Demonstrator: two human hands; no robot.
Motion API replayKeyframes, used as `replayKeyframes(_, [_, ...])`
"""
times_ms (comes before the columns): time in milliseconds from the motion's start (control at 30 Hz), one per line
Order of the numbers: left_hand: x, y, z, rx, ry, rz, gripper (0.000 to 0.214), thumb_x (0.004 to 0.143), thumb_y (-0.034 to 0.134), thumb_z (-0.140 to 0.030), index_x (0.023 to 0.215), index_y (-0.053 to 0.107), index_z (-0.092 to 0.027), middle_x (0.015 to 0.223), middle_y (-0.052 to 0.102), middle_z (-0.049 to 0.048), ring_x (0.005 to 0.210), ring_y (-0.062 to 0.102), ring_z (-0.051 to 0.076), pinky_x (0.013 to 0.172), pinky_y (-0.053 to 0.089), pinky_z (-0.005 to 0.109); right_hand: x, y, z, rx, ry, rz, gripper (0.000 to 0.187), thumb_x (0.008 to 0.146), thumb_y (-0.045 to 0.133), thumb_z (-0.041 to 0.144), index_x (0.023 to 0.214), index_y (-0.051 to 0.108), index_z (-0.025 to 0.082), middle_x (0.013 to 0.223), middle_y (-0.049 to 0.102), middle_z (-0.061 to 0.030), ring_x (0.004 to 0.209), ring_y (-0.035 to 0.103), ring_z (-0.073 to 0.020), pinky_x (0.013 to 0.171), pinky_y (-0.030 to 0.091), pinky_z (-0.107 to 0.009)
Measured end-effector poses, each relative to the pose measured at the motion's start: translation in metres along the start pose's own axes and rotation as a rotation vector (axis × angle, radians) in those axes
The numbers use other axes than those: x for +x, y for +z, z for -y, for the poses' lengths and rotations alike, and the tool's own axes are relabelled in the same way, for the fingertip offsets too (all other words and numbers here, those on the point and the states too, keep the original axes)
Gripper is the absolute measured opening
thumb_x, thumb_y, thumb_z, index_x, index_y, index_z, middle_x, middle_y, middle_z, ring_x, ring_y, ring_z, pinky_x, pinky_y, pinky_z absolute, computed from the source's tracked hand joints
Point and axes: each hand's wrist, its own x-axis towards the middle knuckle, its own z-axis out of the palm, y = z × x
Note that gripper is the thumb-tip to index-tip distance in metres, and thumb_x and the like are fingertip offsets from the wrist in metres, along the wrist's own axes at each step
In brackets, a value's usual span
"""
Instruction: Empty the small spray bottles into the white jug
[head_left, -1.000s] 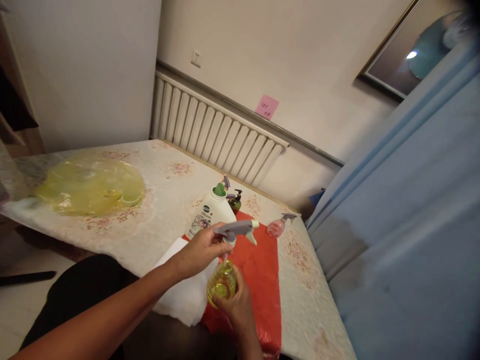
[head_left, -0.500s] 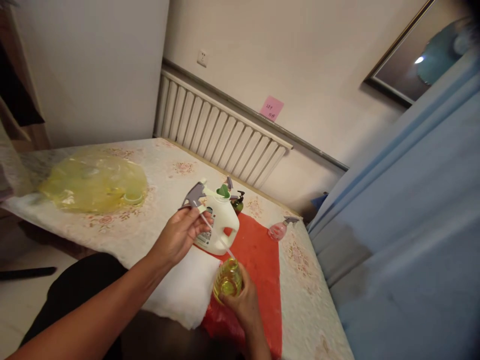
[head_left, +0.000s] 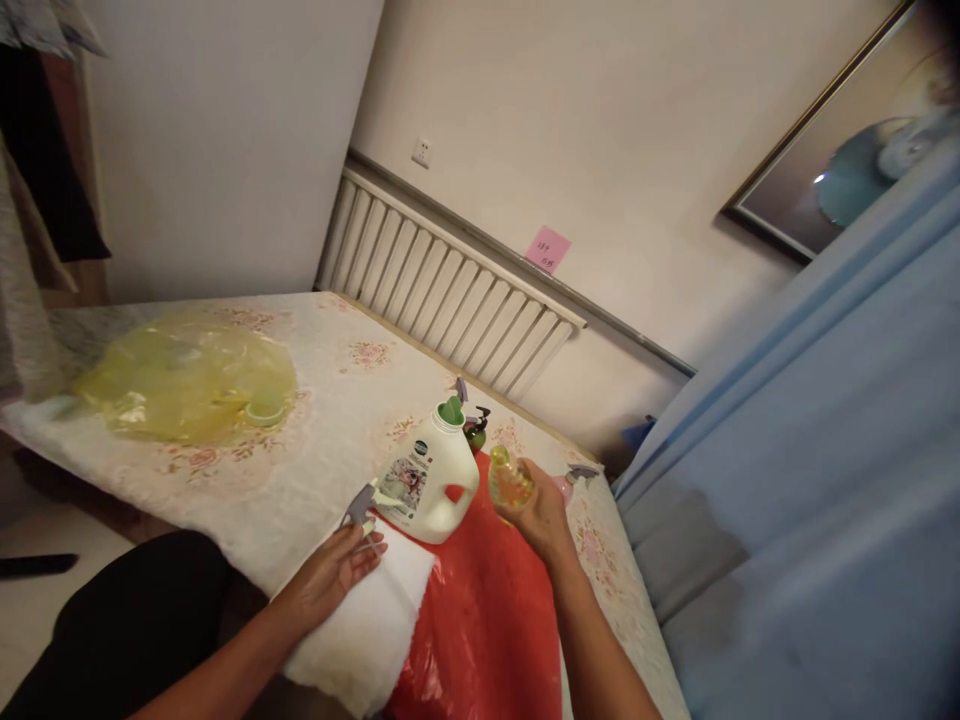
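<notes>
My left hand [head_left: 341, 570] is closed on a grey spray trigger head [head_left: 361, 503], whose thin clear tube hangs over a white cloth [head_left: 375, 610]. In my right hand [head_left: 544, 510] is a small clear bottle [head_left: 510, 482] with yellow liquid, its mouth uncapped and upward, held above a red plastic sheet [head_left: 487, 610]. Between the two hands stands a large white detergent jug [head_left: 435, 490] with a printed label and a green spout at its open neck.
A pump bottle [head_left: 477, 430] stands behind the jug. A pink spray bottle [head_left: 566, 485] is partly hidden by my right hand. On the left lie a yellow plastic bag [head_left: 187, 375] and a pale round cap [head_left: 265, 413]. A blue curtain [head_left: 787, 450] hangs at right.
The spray tube has come out of the bottle. My left hand has moved down toward the cloth with the trigger head, while my right hand has carried the bottle up and right, beside the jug.
</notes>
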Motion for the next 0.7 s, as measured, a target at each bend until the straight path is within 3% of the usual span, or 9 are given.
replayKeyframes(133, [0.005, -0.017, 0.009, 0.043, -0.024, 0.108, 0.022, 0.082, 0.075, -0.021, 0.101, 0.064, -0.016, 0.091, 0.074, 0.0096, 0.087, 0.073, 0.020, 0.085, 0.058, 0.034, 0.040, -0.007, 0.016, -0.299, -0.100, 0.038, 0.060, 0.066, 0.069, 0.025, 0.124, 0.058, 0.018, 0.117, 0.067, -0.0097, 0.108, 0.057, -0.0289, 0.093, 0.047, -0.040])
replayKeyframes(333, [0.004, -0.019, 0.008, 0.073, -0.044, 0.144, 0.029, 0.080, 0.078, -0.028, 0.104, 0.065, -0.017, 0.091, 0.073, 0.0078, 0.085, 0.072, 0.019, 0.085, 0.056, 0.032, 0.076, -0.005, 0.044, -0.708, -0.175, 0.143, 0.056, 0.071, 0.064, 0.021, 0.126, 0.054, 0.019, 0.116, 0.065, -0.0100, 0.106, 0.054, -0.0271, 0.088, 0.042, -0.035])
replayKeyframes(700, [0.001, -0.020, 0.006, 0.043, -0.064, 0.186, 0.034, 0.079, 0.079, -0.034, 0.105, 0.066, -0.016, 0.091, 0.073, 0.0082, 0.087, 0.070, 0.020, 0.086, 0.054, 0.032, 0.096, -0.002, 0.066, -0.962, -0.260, 0.233, 0.049, 0.075, 0.059, 0.016, 0.124, 0.052, 0.021, 0.115, 0.063, -0.0104, 0.106, 0.051, -0.0276, 0.082, 0.037, -0.035])
